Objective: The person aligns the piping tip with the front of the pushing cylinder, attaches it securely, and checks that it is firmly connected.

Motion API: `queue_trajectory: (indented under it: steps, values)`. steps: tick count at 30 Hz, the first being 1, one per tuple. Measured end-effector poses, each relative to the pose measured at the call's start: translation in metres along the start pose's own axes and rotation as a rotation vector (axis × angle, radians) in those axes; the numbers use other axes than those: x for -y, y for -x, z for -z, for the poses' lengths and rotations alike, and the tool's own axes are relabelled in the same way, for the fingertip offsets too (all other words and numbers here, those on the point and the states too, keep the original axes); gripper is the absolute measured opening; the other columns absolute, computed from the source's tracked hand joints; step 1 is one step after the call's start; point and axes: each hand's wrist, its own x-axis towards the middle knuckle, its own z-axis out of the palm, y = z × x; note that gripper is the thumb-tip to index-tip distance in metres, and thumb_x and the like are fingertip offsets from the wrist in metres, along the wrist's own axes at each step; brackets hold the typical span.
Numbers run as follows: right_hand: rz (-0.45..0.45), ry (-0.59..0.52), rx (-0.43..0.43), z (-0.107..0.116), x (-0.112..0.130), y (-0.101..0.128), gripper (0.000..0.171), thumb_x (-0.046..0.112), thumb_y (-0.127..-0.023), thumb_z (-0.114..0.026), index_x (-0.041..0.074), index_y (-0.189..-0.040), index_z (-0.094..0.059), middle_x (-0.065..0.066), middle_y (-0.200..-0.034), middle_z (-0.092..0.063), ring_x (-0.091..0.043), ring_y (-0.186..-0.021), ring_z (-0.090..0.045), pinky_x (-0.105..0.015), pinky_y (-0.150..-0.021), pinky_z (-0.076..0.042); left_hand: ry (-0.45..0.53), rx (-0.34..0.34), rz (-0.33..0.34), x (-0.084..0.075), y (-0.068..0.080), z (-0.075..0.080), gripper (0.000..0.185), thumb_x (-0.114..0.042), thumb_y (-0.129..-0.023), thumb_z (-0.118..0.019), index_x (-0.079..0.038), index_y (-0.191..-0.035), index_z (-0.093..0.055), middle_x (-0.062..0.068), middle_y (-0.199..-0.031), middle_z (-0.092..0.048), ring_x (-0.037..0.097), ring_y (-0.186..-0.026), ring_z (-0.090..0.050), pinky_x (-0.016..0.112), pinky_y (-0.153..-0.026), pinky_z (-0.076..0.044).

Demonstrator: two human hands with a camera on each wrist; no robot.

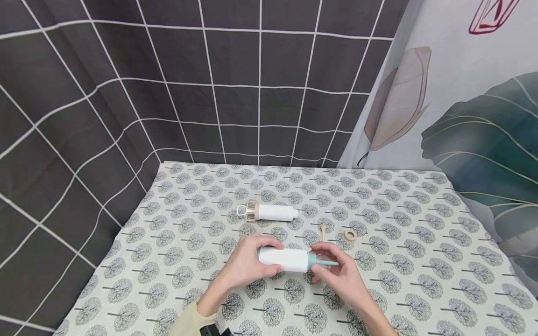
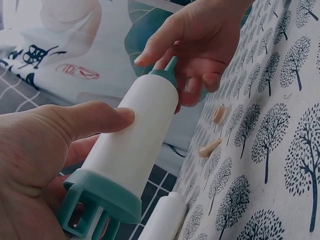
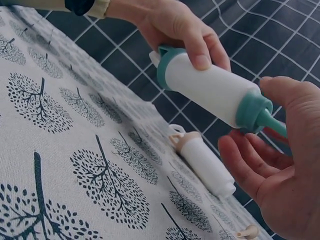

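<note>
And here's the tube point(image 1: 291, 260), held above the worktop point(image 1: 235, 298), left grip point(image 1: 249, 261) clamped round its body! Over to the right grip point(image 1: 344, 276): thumb and fingers apart, curved around the nozzle point(image 1: 329, 263). The head view crowds them together, but the right wrist view shows daylight beside the collar point(image 3: 252, 111). Only the left wrist view bares the legged teal frame point(image 2: 107, 192). Head view alone has the whole line-up beyond: second tube point(image 1: 275, 213), tan tip point(image 1: 322, 232), ring point(image 1: 350, 240)!

No wording can be read; the pale curtain point(image 1: 454, 70) bears a red seal-like mark point(image 1: 492, 18) – illegible (cropped in head view).
</note>
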Motion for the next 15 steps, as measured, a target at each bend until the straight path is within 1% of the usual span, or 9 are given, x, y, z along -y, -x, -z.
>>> queue_trajectory:
  steps: [3,4,6,8,13,15]
  values:
    - [0.098,-0.013,0.026,0.0009,-0.0016,-0.0008,0.041,-0.017,-0.084,-0.065,-0.011,-0.123,-0.054,-0.025,-0.118,-0.058,-0.021,-0.098,-0.065,-0.033,-0.081,-0.057,-0.002,0.000,-0.009,0.0005,0.0000,0.0001,0.043,-0.008,-0.066,-0.089,-0.012,-0.106,-0.075,0.000,-0.107,-0.072,0.016,-0.093,-0.061,0.040,-0.083,-0.049]
    - [0.128,-0.012,0.030,0.0014,-0.0024,-0.0010,0.042,-0.018,-0.082,-0.066,-0.011,-0.122,-0.055,-0.024,-0.119,-0.057,-0.020,-0.103,-0.064,-0.032,-0.085,-0.055,-0.003,0.001,-0.012,0.0006,0.0001,0.0002,0.043,-0.008,-0.066,-0.089,-0.012,-0.106,-0.075,0.000,-0.107,-0.072,0.016,-0.093,-0.061,0.040,-0.083,-0.049]
    - [0.162,-0.013,0.037,0.0021,-0.0032,-0.0011,0.043,-0.020,-0.079,-0.066,-0.010,-0.119,-0.056,-0.020,-0.122,-0.056,-0.019,-0.106,-0.062,-0.032,-0.088,-0.054,-0.004,0.001,-0.017,0.0009,0.0003,0.0004,0.043,-0.009,-0.066,-0.090,-0.012,-0.106,-0.075,0.001,-0.107,-0.072,0.016,-0.093,-0.061,0.040,-0.082,-0.049]
    - [0.164,-0.014,0.038,0.0026,-0.0036,-0.0010,0.043,-0.020,-0.077,-0.067,-0.008,-0.117,-0.058,-0.018,-0.125,-0.055,-0.018,-0.108,-0.060,-0.033,-0.089,-0.053,-0.002,0.002,-0.018,0.0011,0.0006,0.0007,0.044,-0.009,-0.066,-0.090,-0.013,-0.107,-0.075,0.001,-0.107,-0.072,0.017,-0.093,-0.062,0.039,-0.082,-0.049]
    - [0.140,-0.027,0.047,0.0027,-0.0041,-0.0004,0.042,-0.021,-0.075,-0.067,-0.005,-0.114,-0.059,-0.023,-0.124,-0.053,-0.019,-0.111,-0.059,-0.036,-0.090,-0.053,0.004,0.003,-0.009,0.0014,0.0000,0.0002,0.043,-0.009,-0.067,-0.089,-0.013,-0.107,-0.075,0.001,-0.107,-0.072,0.017,-0.093,-0.061,0.038,-0.082,-0.049]
    - [0.179,-0.051,0.064,0.0025,-0.0056,-0.0012,0.042,-0.023,-0.075,-0.065,-0.007,-0.113,-0.059,-0.024,-0.123,-0.053,-0.020,-0.112,-0.059,-0.035,-0.090,-0.053,0.005,0.003,-0.005,0.0016,-0.0003,-0.0001,0.043,-0.009,-0.067,-0.089,-0.013,-0.107,-0.075,0.000,-0.107,-0.072,0.017,-0.094,-0.062,0.039,-0.082,-0.049]
